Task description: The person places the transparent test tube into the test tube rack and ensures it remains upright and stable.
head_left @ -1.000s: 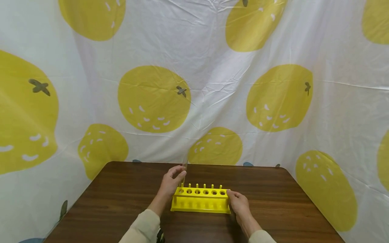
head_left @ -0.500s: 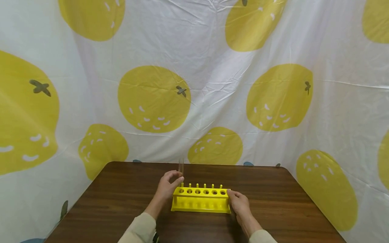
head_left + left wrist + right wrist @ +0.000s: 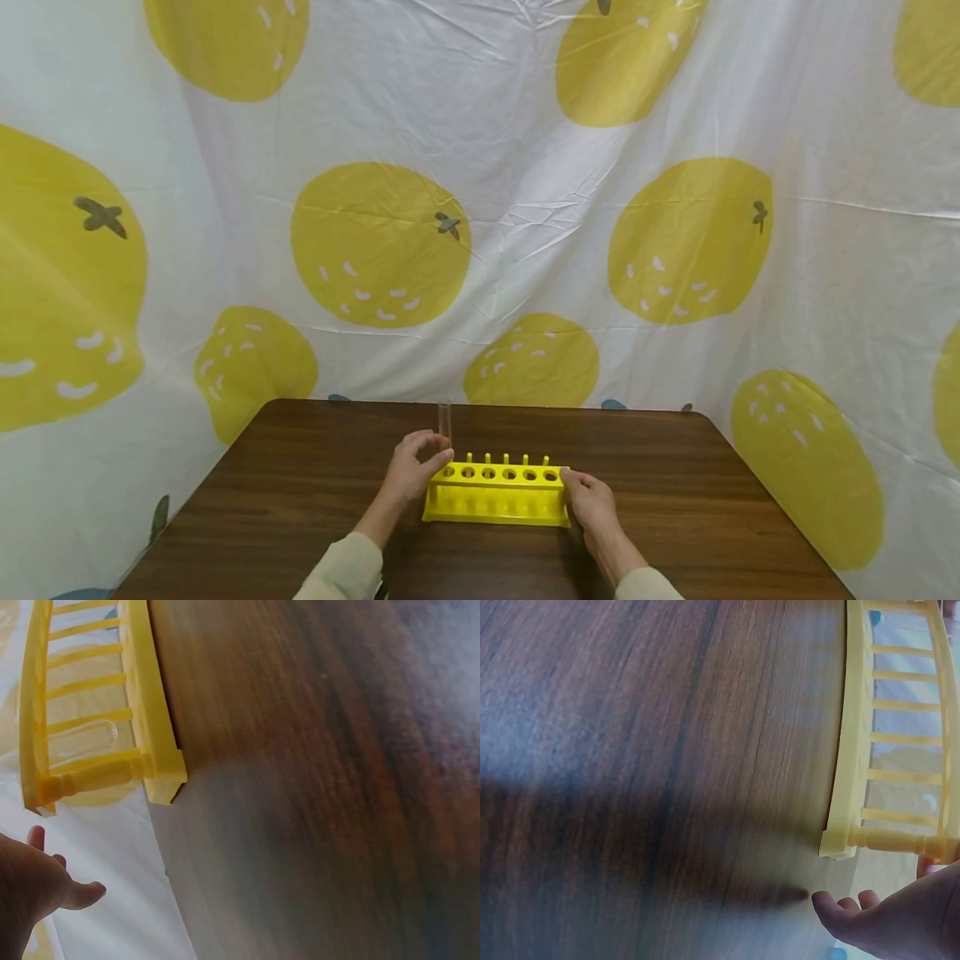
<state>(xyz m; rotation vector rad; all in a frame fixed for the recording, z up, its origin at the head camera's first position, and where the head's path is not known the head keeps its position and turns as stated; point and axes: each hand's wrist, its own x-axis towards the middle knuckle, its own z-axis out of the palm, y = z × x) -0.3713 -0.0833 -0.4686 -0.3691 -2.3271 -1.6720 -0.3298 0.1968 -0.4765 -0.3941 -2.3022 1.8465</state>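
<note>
In the head view my left hand (image 3: 411,467) pinches a clear test tube (image 3: 445,419) between thumb and fingers, at the left end of a yellow test tube rack (image 3: 497,507). The tube stands nearly upright. In the left wrist view the rounded end of the tube (image 3: 90,739) shows between the rack's top plate and base, near the end bar; whether it touches the base I cannot tell. My right hand (image 3: 592,504) grips the right end of the top plate. Part of that right hand (image 3: 900,919) appears below the rack (image 3: 847,750) in the right wrist view.
The rack stands on a dark wood table (image 3: 300,500), with a row of holes in front and pegs (image 3: 506,458) behind. A white curtain (image 3: 525,275) printed with yellow lemons hangs behind and on both sides.
The left hand has moved slightly left and down with the test tube, whose top now sits lower. The right hand and the rack stay almost in place.
</note>
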